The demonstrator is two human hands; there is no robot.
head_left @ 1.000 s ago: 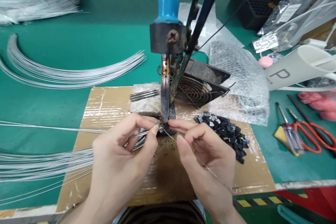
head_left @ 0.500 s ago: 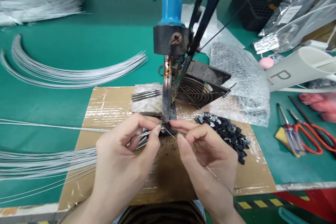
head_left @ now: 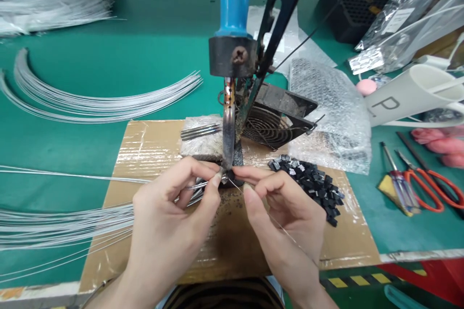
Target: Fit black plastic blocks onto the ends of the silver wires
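A blue-handled soldering iron (head_left: 235, 9) is clamped upright, its bent tip (head_left: 228, 142) pointing down between my hands. My left hand (head_left: 177, 217) is closed in a pinch just left of the tip, on a grey wire (head_left: 139, 180) that runs in from the left; the pinched end is too small to make out. From the right, my right hand (head_left: 286, 222) pinches a thin solder wire (head_left: 284, 231), whose end reaches the spot beneath the tip. Its index finger points at the tip. Fingers partly cover a dark round piece (head_left: 236, 176) under the iron.
Cardboard (head_left: 145, 140) covers the bench. Black small parts (head_left: 308, 183) lie heaped at right, beside bubble wrap (head_left: 329, 116) and a dusty fan (head_left: 271, 120). Bundles of grey wires (head_left: 108, 101) lie at left. Scissors (head_left: 424, 186) and a screwdriver (head_left: 402, 183) are far right. The iron's black arm (head_left: 279, 14) slants overhead.
Both hands hold nearly the same pose at the iron's tip. The whole view has shifted very slightly, and the stretch of solder wire by the tip looks slightly shorter.
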